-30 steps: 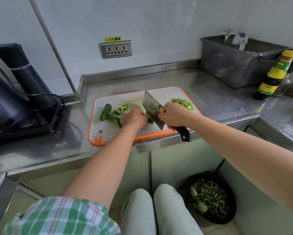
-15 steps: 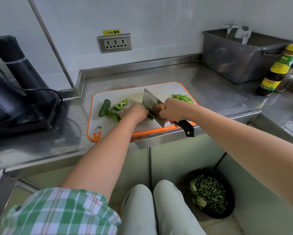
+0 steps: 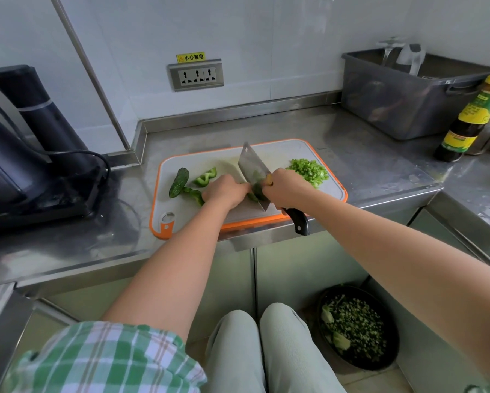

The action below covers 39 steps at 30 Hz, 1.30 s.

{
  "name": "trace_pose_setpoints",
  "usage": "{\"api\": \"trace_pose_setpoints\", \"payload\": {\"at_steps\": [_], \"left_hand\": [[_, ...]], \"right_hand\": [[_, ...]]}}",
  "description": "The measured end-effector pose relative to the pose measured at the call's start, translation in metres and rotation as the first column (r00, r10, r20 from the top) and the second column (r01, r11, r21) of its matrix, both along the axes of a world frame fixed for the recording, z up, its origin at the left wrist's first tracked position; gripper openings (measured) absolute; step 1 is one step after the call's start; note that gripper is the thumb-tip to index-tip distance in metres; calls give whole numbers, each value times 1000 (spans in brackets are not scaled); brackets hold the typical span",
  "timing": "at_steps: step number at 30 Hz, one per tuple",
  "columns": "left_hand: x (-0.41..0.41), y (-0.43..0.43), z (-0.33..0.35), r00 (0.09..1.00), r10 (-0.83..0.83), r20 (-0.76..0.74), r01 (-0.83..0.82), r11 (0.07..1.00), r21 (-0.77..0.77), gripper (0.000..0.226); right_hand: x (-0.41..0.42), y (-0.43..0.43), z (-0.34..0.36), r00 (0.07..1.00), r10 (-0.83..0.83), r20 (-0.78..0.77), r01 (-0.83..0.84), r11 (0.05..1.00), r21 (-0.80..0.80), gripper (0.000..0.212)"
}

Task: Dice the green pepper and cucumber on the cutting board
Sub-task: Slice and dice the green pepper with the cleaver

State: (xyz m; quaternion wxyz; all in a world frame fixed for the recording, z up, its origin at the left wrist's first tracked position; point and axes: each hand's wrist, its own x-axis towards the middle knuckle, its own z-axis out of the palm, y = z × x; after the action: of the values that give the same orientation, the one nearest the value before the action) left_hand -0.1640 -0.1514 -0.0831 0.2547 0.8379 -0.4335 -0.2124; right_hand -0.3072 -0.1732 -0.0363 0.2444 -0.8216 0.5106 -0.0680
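A white cutting board (image 3: 294, 150) with an orange rim lies on the steel counter. My right hand (image 3: 286, 188) grips a cleaver (image 3: 252, 168) whose blade rests on a green pepper piece (image 3: 255, 191). My left hand (image 3: 225, 191) presses that piece down right beside the blade. A pile of diced pepper (image 3: 309, 170) sits at the board's right. A cucumber piece (image 3: 178, 182) and two uncut pepper strips (image 3: 205, 177) lie at the left, one strip partly under my left hand.
A black appliance (image 3: 19, 154) with a cord stands at the left. A grey plastic bin (image 3: 408, 103) and a dark sauce bottle (image 3: 470, 120) stand at the right. On the floor below, a black bowl (image 3: 357, 326) holds chopped greens. A wall socket (image 3: 195, 75) is behind.
The cleaver blade has come down onto the pepper piece beside my left hand. Both hands stay at the same place on the board while the camera view shifted slightly.
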Motion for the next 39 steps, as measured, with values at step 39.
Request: {"api": "trace_pose_setpoints", "payload": {"at_steps": [39], "left_hand": [[-4,32,-16,986,-101,129,125,973,-192,29]], "right_hand": [[-4,22,12,989,80,-127,-93,991,-95,19]]}}
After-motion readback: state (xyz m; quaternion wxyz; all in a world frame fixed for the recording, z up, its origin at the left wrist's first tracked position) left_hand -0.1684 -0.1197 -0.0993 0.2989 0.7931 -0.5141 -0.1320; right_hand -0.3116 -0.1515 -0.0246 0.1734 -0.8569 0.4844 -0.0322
